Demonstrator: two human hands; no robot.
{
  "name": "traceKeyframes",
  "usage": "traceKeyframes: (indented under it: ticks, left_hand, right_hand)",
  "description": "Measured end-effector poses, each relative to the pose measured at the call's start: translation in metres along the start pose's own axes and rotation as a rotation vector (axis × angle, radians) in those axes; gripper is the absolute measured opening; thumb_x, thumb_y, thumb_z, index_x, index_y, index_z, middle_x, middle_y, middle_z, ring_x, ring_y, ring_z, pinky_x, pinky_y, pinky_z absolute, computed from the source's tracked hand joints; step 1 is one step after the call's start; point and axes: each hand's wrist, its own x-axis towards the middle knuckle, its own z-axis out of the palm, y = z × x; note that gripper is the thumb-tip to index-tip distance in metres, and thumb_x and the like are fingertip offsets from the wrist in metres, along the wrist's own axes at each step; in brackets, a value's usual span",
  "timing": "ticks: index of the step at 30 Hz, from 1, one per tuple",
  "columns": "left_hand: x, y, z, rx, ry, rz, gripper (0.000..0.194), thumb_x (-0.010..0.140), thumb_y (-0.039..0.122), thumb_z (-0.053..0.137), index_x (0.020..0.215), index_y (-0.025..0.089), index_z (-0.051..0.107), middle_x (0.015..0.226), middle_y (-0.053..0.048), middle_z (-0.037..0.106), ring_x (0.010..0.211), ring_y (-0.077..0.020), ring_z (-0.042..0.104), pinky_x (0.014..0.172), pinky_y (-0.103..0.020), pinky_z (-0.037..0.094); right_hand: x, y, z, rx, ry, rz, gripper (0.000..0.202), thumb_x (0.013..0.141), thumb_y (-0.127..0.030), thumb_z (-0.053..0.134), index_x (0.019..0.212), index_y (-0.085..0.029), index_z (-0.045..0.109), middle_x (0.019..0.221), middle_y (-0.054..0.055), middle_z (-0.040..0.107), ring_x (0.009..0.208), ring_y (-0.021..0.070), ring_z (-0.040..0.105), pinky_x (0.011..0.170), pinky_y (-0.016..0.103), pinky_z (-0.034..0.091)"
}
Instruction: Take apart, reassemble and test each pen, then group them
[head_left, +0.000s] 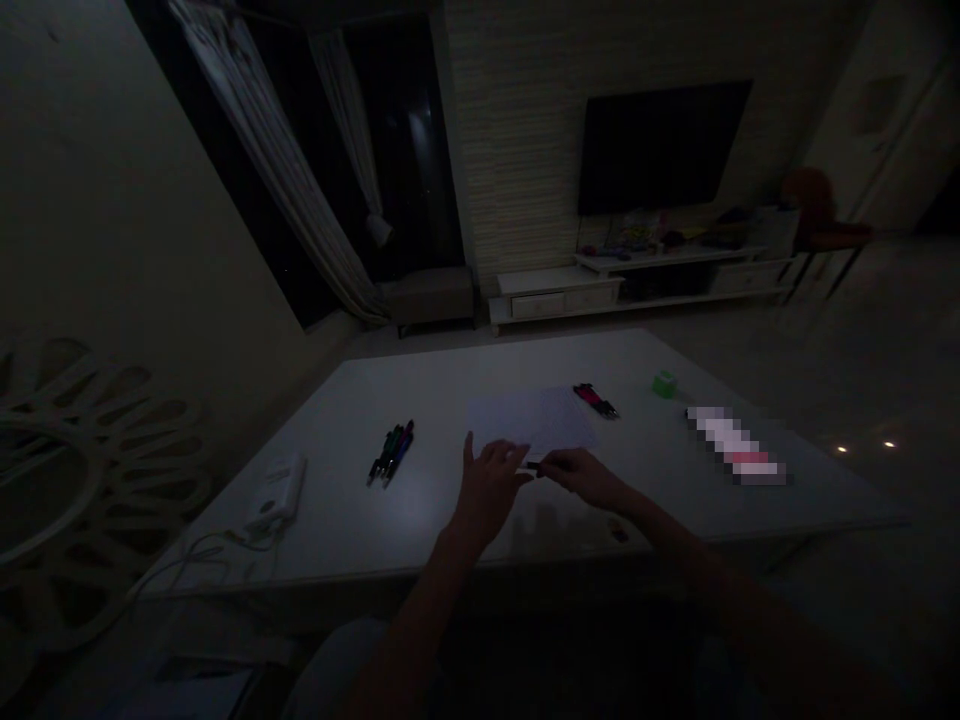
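Between my two hands, just above the near edge of the paper, is a slim pen [532,466] with a pale part and a dark end. My left hand [489,482] pinches its left side between thumb and fingers, the little-finger side facing me less clearly in the dim light. The dark right end sits in the fingertips of my right hand [586,477]. A sheet of paper [544,415] covered with faint marks lies flat beyond the hands. Several pens [391,454] rest in a group to the left, and another group of dark and pink pens [596,400] touches the paper's right side.
The white table [420,385] holds a white power strip [276,492] with cables at the left. At the right are a green box [664,384] and a blurred-out object [735,446]. A small dark-and-orange item [619,530] lies near the front edge.
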Motion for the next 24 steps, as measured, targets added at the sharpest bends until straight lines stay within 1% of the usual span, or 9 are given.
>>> traceKeyframes:
  ticks: [3,5,7,10,14,16,18,22,24]
  left_hand:
    - [-0.001,-0.002,0.011,-0.038,-0.125,0.010,0.020,0.092,0.025,0.039,0.100,0.023,0.058,0.096,-0.003,0.064,0.091,-0.0165,0.057,0.087,-0.034,0.038]
    - [-0.001,-0.002,0.017,-0.023,-0.128,0.006,0.019,0.092,0.025,0.040,0.096,0.021,0.058,0.093,-0.004,0.064,0.086,-0.0168,0.057,0.078,-0.031,0.040]
    - [-0.001,-0.003,0.019,0.014,-0.118,-0.004,0.018,0.091,0.026,0.040,0.094,0.021,0.057,0.090,-0.004,0.064,0.084,-0.0173,0.057,0.076,-0.031,0.039]
    - [-0.002,-0.004,0.020,0.048,-0.124,-0.014,0.018,0.091,0.024,0.039,0.093,0.021,0.057,0.088,-0.004,0.063,0.084,-0.0175,0.057,0.075,-0.031,0.039]
    - [-0.002,-0.007,0.019,0.047,-0.167,-0.044,0.020,0.091,0.019,0.038,0.094,0.021,0.058,0.091,-0.004,0.063,0.087,-0.0175,0.057,0.076,-0.031,0.038]
    - [-0.002,-0.008,0.019,0.036,-0.187,-0.060,0.021,0.090,0.018,0.037,0.096,0.021,0.058,0.093,-0.005,0.063,0.089,-0.0174,0.057,0.077,-0.031,0.038]
    - [-0.002,-0.009,0.020,0.021,-0.187,-0.066,0.022,0.091,0.019,0.037,0.098,0.021,0.057,0.094,-0.005,0.063,0.090,-0.0176,0.057,0.078,-0.031,0.038]
    - [-0.001,-0.009,0.021,-0.004,-0.167,-0.074,0.020,0.092,0.022,0.038,0.098,0.020,0.056,0.094,-0.005,0.063,0.090,-0.0179,0.057,0.079,-0.032,0.038]
    - [-0.001,-0.009,0.020,-0.006,-0.168,-0.078,0.020,0.092,0.022,0.038,0.096,0.019,0.056,0.094,-0.005,0.064,0.091,-0.0178,0.057,0.079,-0.032,0.038]
  right_hand:
    - [0.000,-0.001,0.008,0.208,-0.028,0.154,0.043,0.077,-0.053,0.049,0.065,-0.014,0.061,0.044,-0.003,0.046,0.040,0.0076,0.037,0.042,0.021,0.027]
    - [0.002,0.002,0.014,0.336,0.000,0.301,0.051,0.077,-0.061,0.044,0.057,-0.015,0.054,0.038,-0.005,0.038,0.035,0.0063,0.031,0.038,0.021,0.022]
    - [0.005,0.006,0.020,0.409,0.020,0.381,0.053,0.075,-0.065,0.044,0.053,-0.016,0.049,0.037,-0.006,0.036,0.033,0.0055,0.029,0.036,0.021,0.020]
    - [0.008,0.009,0.023,0.341,0.014,0.323,0.051,0.075,-0.062,0.046,0.053,-0.016,0.050,0.038,-0.005,0.038,0.033,0.0056,0.030,0.037,0.021,0.021]
    - [0.007,0.005,0.022,0.060,0.082,0.066,0.037,0.078,-0.048,0.050,0.062,-0.016,0.059,0.049,-0.001,0.054,0.044,0.0092,0.045,0.045,0.022,0.033]
    - [0.006,0.003,0.021,0.002,0.131,-0.027,0.027,0.076,-0.043,0.055,0.071,-0.017,0.062,0.059,0.001,0.061,0.053,0.0115,0.052,0.051,0.022,0.038]
    - [0.006,0.005,0.021,0.004,0.145,-0.020,0.029,0.075,-0.045,0.056,0.075,-0.017,0.063,0.063,0.002,0.063,0.054,0.0124,0.054,0.052,0.023,0.040]
    - [0.010,0.012,0.022,0.073,0.063,0.141,0.052,0.081,-0.058,0.038,0.058,-0.015,0.058,0.047,0.002,0.057,0.040,0.0112,0.049,0.044,0.023,0.037]
    - [0.012,0.013,0.021,0.106,0.050,0.146,0.053,0.081,-0.058,0.037,0.058,-0.015,0.057,0.047,0.002,0.056,0.040,0.0107,0.048,0.044,0.023,0.037]
